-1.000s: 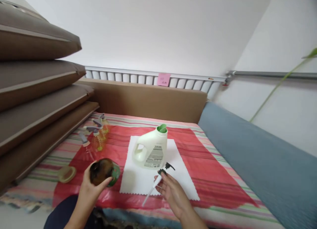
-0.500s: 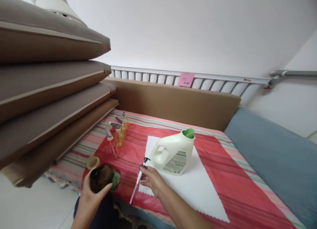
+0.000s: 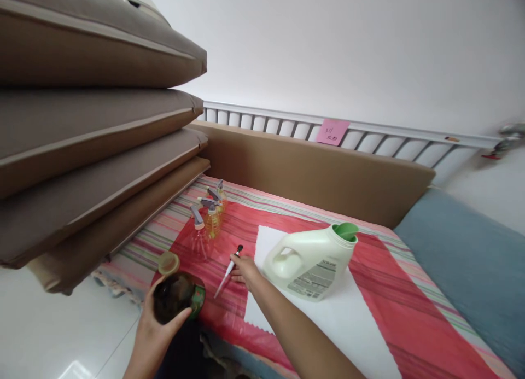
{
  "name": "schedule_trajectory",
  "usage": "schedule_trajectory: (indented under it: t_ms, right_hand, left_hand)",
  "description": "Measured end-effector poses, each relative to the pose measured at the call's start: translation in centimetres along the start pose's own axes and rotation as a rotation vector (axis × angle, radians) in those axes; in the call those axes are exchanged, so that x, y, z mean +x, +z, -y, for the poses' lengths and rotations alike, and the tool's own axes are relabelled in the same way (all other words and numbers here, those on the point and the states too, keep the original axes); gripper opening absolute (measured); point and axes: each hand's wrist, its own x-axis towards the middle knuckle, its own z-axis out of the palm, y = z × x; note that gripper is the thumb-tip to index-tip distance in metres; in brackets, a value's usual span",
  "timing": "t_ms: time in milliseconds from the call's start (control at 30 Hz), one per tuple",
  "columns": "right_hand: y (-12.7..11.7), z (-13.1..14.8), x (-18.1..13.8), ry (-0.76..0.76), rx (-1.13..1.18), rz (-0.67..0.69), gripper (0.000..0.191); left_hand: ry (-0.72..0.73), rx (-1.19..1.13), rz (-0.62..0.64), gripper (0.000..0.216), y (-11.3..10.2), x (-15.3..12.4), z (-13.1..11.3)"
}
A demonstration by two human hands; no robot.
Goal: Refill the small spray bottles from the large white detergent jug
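Note:
My left hand (image 3: 162, 319) is wrapped round a dark brown bottle (image 3: 174, 297) with a green label, tilted over the near edge of the cloth. My right hand (image 3: 244, 270) grips a pump dispenser (image 3: 230, 269) with a black head and a long white tube slanting down to the left. To the right of that hand a pale green detergent jug (image 3: 311, 264) with a green spout stands on a white sheet (image 3: 344, 335). Beyond the brown bottle lies a yellowish round cap (image 3: 168, 263). Several clear spray bottles (image 3: 199, 239) with grey triggers stand in a row past it.
A red plastic sheet (image 3: 381, 275) covers a striped cloth (image 3: 162, 226). Thick brown cushions (image 3: 102, 111) are stacked at the left. A brown board (image 3: 303, 174) and a white radiator with a pink note (image 3: 333, 132) line the back. A blue-grey padded panel (image 3: 471, 248) is at right.
My right hand has carried the pump dispenser away from me, toward the spray bottles. My left hand still holds the brown bottle. The whole view has shifted, so things appear further right.

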Motion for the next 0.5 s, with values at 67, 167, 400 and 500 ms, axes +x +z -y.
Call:
schedule_trajectory:
  t_ms: [67, 167, 400, 500]
  right_hand:
    - [0.1, -0.2, -0.1, -0.033, -0.001, 0.007, 0.029]
    - [-0.5, -1.2, -1.6, -0.096, 0.007, -0.003, 0.032]
    - [-7.7, -5.4, -9.1, -0.101, 0.055, -0.052, 0.049]
    - [-11.3, -6.6, -12.3, -0.104, 0.072, -0.131, 0.042]
  left_hand:
    - [-0.01, 0.001, -0.009, 0.076, -0.2, 0.0, 0.2]
    - [-0.017, 0.013, -0.011, 0.078, -0.2, 0.1, 0.7]
    - [-0.024, -0.012, 0.069, 0.083, 2.5, 0.0, 0.1]
    - [0.008, -0.088, 0.169, 0.083, 4.9, -0.8, -1.0]
